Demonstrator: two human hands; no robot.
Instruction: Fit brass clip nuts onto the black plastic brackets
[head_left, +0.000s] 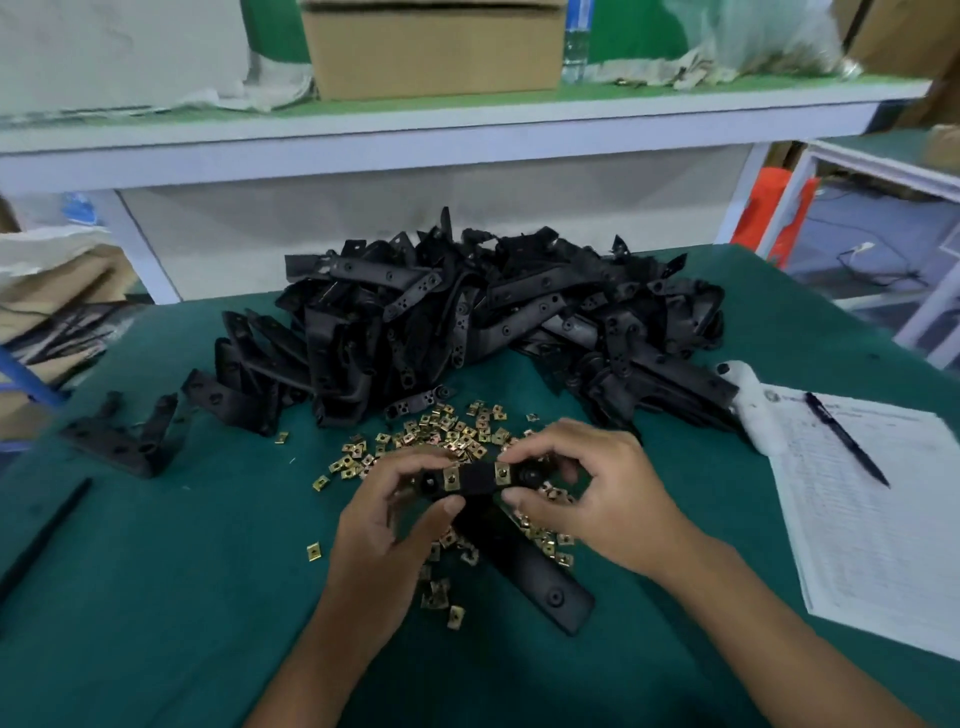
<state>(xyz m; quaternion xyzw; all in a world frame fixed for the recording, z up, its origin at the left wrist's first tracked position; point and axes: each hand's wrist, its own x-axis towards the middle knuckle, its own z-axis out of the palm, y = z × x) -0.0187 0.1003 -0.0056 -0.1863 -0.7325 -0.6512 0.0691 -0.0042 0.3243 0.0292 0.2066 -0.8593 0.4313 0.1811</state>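
Observation:
Both my hands hold one black plastic bracket (478, 480) above the green table. My left hand (387, 512) grips its left end and my right hand (589, 486) pinches its right end. Two brass clip nuts sit on the bracket's top bar, one (451, 478) near my left fingers and one (502, 472) under my right fingertips. The bracket's long leg (540, 577) runs down toward me over the table. Loose brass clip nuts (447, 428) lie scattered under and around my hands. A big heap of black brackets (483, 312) fills the table behind them.
Three brackets (130, 431) stand apart at the left. A black strip (47, 535) lies near the left edge. At the right lie paper sheets (872, 499) with a pen (847, 439) and a white device (753, 410). A shelf (415, 140) with a cardboard box spans the back.

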